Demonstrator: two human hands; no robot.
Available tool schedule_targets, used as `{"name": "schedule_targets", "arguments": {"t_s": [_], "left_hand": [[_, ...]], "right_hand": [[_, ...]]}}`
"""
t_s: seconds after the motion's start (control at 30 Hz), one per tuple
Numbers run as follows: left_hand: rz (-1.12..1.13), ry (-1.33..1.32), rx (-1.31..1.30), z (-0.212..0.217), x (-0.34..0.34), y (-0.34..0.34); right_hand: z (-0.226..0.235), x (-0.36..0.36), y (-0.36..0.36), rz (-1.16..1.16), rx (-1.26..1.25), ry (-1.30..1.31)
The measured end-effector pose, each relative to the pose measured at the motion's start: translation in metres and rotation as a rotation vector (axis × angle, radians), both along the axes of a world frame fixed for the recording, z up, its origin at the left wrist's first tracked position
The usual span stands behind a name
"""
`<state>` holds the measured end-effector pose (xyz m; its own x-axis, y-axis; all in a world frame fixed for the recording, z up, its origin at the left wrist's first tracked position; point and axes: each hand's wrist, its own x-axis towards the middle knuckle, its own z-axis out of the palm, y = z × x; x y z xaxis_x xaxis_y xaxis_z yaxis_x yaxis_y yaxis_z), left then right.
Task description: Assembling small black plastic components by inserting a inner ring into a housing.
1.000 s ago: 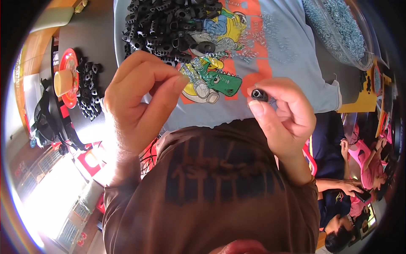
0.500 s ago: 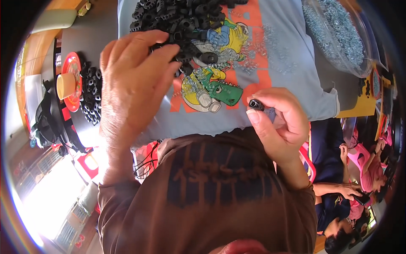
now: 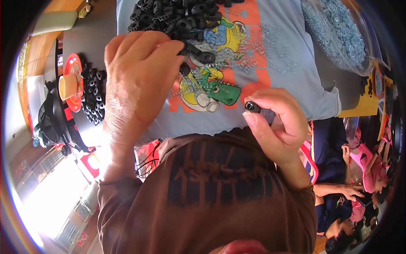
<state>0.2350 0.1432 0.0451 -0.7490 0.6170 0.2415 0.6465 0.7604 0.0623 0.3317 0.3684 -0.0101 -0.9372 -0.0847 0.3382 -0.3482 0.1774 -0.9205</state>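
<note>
A heap of small black plastic cord lock pieces [image 3: 169,21] lies on a grey-blue printed cloth [image 3: 292,91] in front of me. My left hand [image 3: 137,72] is at the heap's near left edge, its fingers bent and drawn together. Black pieces show by its fingertips, but what the fingers hold is hidden. Between thumb and index finger, my right hand [image 3: 279,120] pinches one black cord lock piece [image 3: 252,106], with a small metal spring showing in its open end. Loose metal springs [image 3: 277,53] are scattered over the cloth to the right of the heap.
A clear plastic bag of springs [image 3: 342,36] lies at the far right. On the left, more black pieces [image 3: 93,95] rest on the dark table beside a red plate [image 3: 74,95] and a yellow cup [image 3: 67,86]. Another person's hand [image 3: 351,191] shows at lower right.
My left hand has shifted slightly right, and its fingers have drawn closer together. The right hand has moved a little left, still pinching the cord lock piece.
</note>
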Motion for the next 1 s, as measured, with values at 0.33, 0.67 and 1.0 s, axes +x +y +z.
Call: {"name": "schedule_targets", "arguments": {"t_s": [0.33,0.67,1.0], "left_hand": [[0.062,0.012,0.009,-0.002,0.005,-0.017],[-0.032,0.054,0.040,-0.003,-0.009,0.002],[0.030,0.071,-0.118,-0.002,-0.010,0.023]], "right_hand": [[0.001,0.000,-0.001,0.001,0.025,-0.011],[0.001,0.000,-0.002,-0.002,0.008,-0.022],[-0.003,-0.004,-0.003,-0.012,-0.085,0.034]]}}
